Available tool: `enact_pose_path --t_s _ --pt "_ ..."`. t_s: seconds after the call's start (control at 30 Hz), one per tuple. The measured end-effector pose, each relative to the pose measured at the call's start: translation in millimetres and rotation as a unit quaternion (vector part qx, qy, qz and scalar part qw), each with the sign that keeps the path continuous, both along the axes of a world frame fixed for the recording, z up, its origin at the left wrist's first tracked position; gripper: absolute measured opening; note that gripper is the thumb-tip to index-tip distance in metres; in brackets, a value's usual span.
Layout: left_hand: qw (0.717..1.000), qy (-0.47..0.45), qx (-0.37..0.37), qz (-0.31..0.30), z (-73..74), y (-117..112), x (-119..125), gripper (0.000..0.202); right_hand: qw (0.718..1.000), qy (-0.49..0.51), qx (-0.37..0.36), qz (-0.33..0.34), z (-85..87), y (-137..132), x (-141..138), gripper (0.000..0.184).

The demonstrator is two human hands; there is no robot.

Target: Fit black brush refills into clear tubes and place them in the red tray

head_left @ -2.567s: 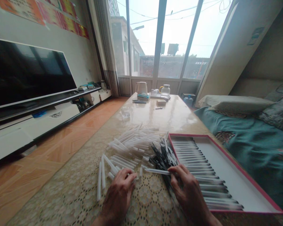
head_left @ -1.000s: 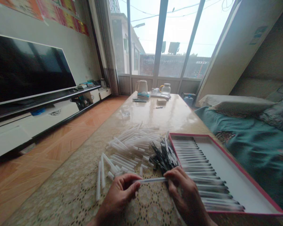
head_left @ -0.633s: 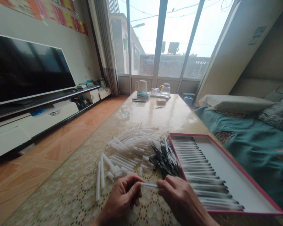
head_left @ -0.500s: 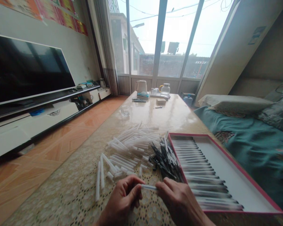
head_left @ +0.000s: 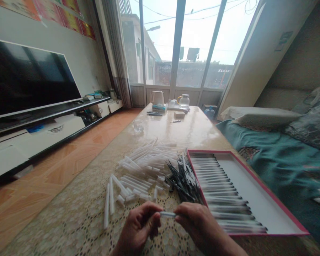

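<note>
Currently both hands are working together in front of the body, just above a lace table cover (head_left: 69, 217): the left hand (head_left: 140, 224) and the right hand (head_left: 200, 222) are pinching a short white plastic tube (head_left: 167, 214) from opposite ends, separated only by its exposed middle. The tube is lying roughly level and is held clear of the surface; whether anything is seated inside it is too small to tell. The step in hand appears to be working on this single tube. Judging from the grip, the next move calls for steady, aligned pressure along its length rather than any release. Beyond the hands, a loose pile of white plastic tubes (head_left: 146, 167) is spreading across the table, with a few separate tubes (head_left: 108, 204) lying nearer the left hand. A tangled bunch of thin black-tipped rods (head_left: 184, 183) is resting nearest the right hand, beside a red-edged white tray (head_left: 269, 192) holding close parallel rows of dark-and-white sticks. Farther along the table, a glass tumbler (head_left: 138, 125) is standing alone.
</note>
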State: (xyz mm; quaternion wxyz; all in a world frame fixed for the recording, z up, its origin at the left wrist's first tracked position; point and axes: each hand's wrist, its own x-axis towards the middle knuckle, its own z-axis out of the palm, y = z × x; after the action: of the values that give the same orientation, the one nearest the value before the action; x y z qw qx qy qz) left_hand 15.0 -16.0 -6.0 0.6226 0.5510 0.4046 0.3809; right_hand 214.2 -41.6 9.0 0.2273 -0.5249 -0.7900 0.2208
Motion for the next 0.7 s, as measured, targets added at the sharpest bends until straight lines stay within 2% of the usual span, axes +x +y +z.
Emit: enact_pose_path --t_s 0.1,0.17,0.33,0.43,0.5,0.6,0.7 --pt "1.000 0.011 0.012 0.013 -4.1 6.0 0.9 0.032 0.997 -0.068 0.026 0.000 4.5 4.1 8.7 0.018" --pt "0.999 0.011 0.022 0.022 -8.0 9.5 0.4 0.043 0.989 -0.130 0.058 -0.027 9.7 8.0 24.0 0.022" --pt "0.999 -0.009 -0.006 0.035 -15.8 14.3 -1.8 0.043 0.952 -0.198 0.155 -0.175 19.0 16.5 90.7 0.020" --pt "0.998 -0.021 -0.023 0.059 -13.6 16.6 -2.1 0.044 0.936 -0.247 0.134 -0.214 11.3 17.5 126.5 0.016" --pt "0.996 -0.029 -0.030 0.076 -10.0 18.0 -1.9 0.045 0.925 -0.273 0.116 -0.238 2.2 16.8 139.6 0.018" --pt "0.994 -0.033 -0.039 0.096 -5.1 18.7 -1.4 0.041 0.928 -0.273 0.085 -0.237 -10.2 16.2 143.7 0.018" --pt "0.992 -0.041 -0.046 0.112 -2.6 17.5 -1.4 0.035 0.942 -0.249 0.081 -0.212 -14.3 17.7 137.4 0.017"
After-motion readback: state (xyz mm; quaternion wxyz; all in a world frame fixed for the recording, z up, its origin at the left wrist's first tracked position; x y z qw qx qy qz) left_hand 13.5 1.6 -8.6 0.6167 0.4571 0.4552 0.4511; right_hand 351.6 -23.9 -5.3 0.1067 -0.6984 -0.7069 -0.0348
